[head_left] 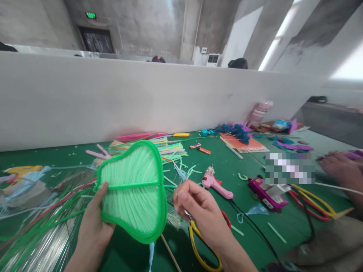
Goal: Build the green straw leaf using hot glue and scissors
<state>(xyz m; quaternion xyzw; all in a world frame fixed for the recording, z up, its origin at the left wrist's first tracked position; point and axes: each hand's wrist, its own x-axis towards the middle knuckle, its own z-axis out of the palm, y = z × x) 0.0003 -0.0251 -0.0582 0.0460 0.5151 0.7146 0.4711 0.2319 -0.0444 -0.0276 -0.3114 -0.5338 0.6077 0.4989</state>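
My left hand grips a green leaf-shaped craft piece by its left rim, thumb on the front. The leaf has a fuzzy dark-green border, a middle rib and pale green strands across it, and it is held upright above the green table. My right hand hovers just right of the leaf with its fingers curled in a pinch. What it pinches is too small to make out. Yellow-handled scissors lie under that hand.
A pink glue gun and a purple glue gun lie to the right with cords. Piles of coloured strips and green sticks cover the left. Another person's hand rests at the right. A white partition runs behind.
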